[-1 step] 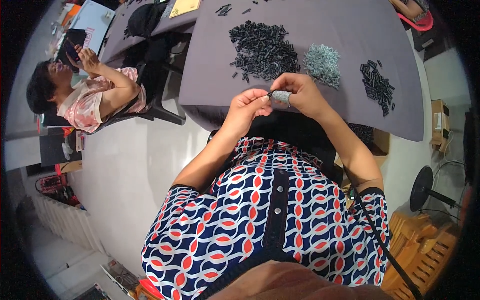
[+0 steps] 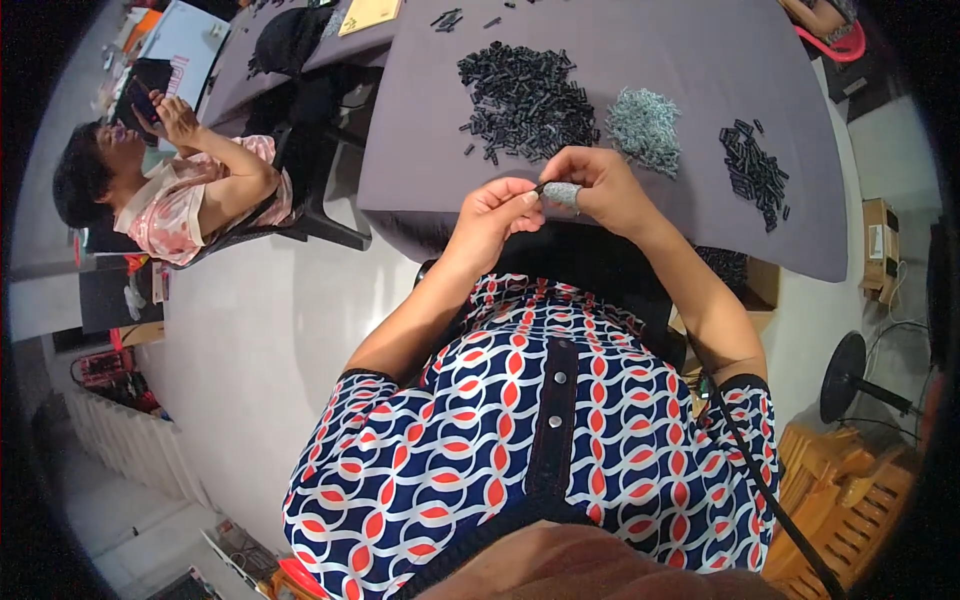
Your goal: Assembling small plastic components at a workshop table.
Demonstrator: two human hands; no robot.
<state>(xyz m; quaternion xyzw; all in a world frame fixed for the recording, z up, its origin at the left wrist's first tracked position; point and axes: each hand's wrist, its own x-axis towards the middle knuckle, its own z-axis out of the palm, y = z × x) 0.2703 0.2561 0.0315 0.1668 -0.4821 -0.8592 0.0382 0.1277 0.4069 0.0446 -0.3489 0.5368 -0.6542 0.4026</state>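
My left hand (image 2: 495, 212) and my right hand (image 2: 605, 185) meet just over the near edge of the grey-covered table (image 2: 660, 50). Both pinch a small black part (image 2: 540, 187) between their fingertips. A grey finger cover (image 2: 563, 195) sits on a right-hand finger, next to the part. Just beyond the hands lies a large pile of small black parts (image 2: 525, 100). A heap of pale grey parts (image 2: 645, 125) is to its right, and a smaller pile of black parts (image 2: 755, 170) lies further right.
Another person (image 2: 190, 195) sits at the left on a black chair, holding a phone. A cardboard box (image 2: 880, 235) and a standing fan (image 2: 850, 375) are on the floor at the right. An orange slatted crate (image 2: 850, 500) is at lower right.
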